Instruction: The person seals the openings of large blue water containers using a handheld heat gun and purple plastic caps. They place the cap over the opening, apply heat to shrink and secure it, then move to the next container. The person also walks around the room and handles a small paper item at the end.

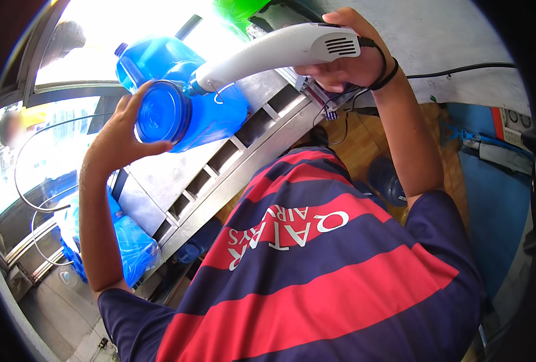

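Note:
A large blue plastic water container [223, 113] lies before me on a metal counter, its round blue cap [161, 111] facing me. My left hand [114, 133] grips the cap's rim, thumb below and fingers above. In my right hand [363, 59] is a white heat gun [268, 52], held by its vented rear end. Its metal nozzle [195, 86] points at the right side of the cap. Whether the nozzle touches the cap, I cannot tell. A small wire stand hangs under the gun's front. Part of the container is hidden behind the gun.
The metal counter [148, 192] has a row of slots along its near edge. Clear blue plastic bags [134, 246] sit at its left end beside thin curved tubes [17, 167]. A black cord [462, 69] runs right from the gun. Blue containers [383, 178] stand on the floor.

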`<action>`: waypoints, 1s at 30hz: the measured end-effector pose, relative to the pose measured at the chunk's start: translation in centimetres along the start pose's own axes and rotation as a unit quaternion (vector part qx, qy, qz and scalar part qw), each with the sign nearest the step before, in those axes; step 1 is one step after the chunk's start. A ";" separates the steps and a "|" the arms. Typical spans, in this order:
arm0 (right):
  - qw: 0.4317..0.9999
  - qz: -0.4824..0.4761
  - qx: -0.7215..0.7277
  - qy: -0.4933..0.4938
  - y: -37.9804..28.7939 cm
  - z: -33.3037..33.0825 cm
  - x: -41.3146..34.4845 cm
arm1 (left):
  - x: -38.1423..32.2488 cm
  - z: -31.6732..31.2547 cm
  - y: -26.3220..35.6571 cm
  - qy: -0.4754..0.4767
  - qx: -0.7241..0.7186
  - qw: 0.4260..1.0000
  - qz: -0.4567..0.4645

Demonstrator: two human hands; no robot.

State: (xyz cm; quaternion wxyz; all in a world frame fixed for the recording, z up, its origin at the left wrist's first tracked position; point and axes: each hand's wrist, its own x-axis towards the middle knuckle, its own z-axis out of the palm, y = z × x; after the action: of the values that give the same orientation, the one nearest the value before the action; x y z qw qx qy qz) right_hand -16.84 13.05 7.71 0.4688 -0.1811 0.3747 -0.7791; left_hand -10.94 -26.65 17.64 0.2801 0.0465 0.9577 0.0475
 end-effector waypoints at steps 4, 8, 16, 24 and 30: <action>1.000 -0.014 0.010 -0.014 0.4 -0.3 0.0 | -0.8 0.4 0.1 0.019 0.055 0.998 -0.013; 0.999 -0.023 0.030 -0.011 0.9 -0.1 0.3 | -0.3 0.6 0.1 0.084 0.024 0.990 0.113; 0.975 -0.011 0.191 -0.110 1.5 -2.2 1.5 | 1.0 0.9 -0.6 0.060 0.042 0.990 0.120; 0.998 -0.011 0.053 -0.015 1.7 -1.3 -0.5 | -0.1 1.5 -0.8 0.096 0.032 0.992 0.071; 0.997 -0.026 0.066 -0.028 2.7 -1.6 -0.4 | 0.1 1.9 -0.6 0.096 0.037 0.986 0.130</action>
State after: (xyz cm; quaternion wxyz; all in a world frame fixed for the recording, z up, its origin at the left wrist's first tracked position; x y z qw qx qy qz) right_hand -16.06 13.31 4.67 0.4693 -0.1817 0.3043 -0.8087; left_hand -10.06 -27.08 15.96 0.1767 0.1765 0.9669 0.0520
